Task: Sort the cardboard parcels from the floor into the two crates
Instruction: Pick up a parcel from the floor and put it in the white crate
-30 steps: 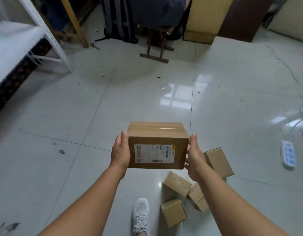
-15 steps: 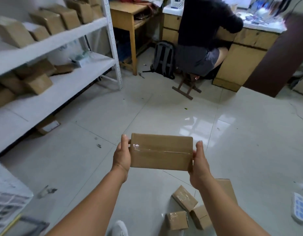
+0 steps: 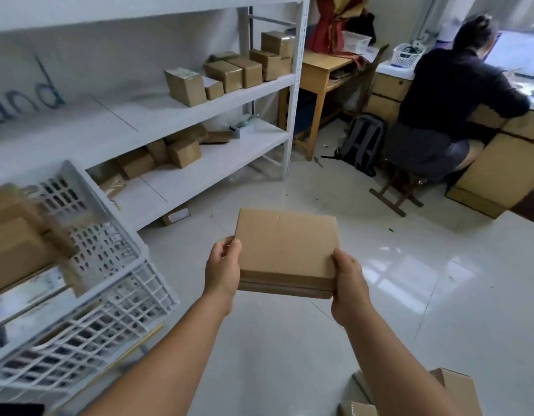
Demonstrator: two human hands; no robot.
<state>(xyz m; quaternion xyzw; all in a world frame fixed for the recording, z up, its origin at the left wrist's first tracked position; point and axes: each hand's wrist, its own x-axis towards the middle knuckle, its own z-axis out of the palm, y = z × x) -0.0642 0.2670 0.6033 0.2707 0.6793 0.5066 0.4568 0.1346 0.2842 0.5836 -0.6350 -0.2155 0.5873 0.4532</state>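
I hold a brown cardboard parcel point(image 3: 286, 250) in front of me above the floor, its plain bottom face turned toward me. My left hand point(image 3: 223, 267) grips its left side and my right hand point(image 3: 348, 280) grips its right side. Two white lattice crates are stacked at the left: the upper crate point(image 3: 109, 244) holds several cardboard parcels point(image 3: 16, 244), and the lower crate point(image 3: 115, 319) sits under it. More parcels point(image 3: 457, 388) lie on the floor at the bottom right, partly hidden by my right arm.
A white metal shelf unit point(image 3: 205, 157) with several boxes stands behind the crates. A person point(image 3: 448, 97) sits on a stool at a desk at the right, with a grey backpack point(image 3: 363, 142) on the floor. A flat parcel point(image 3: 175, 216) lies under the shelf.
My view has swung up and to the left, bringing the shelves and crates into sight. The parcel has tipped so its bottom face now shows. Both hands keep their grip.
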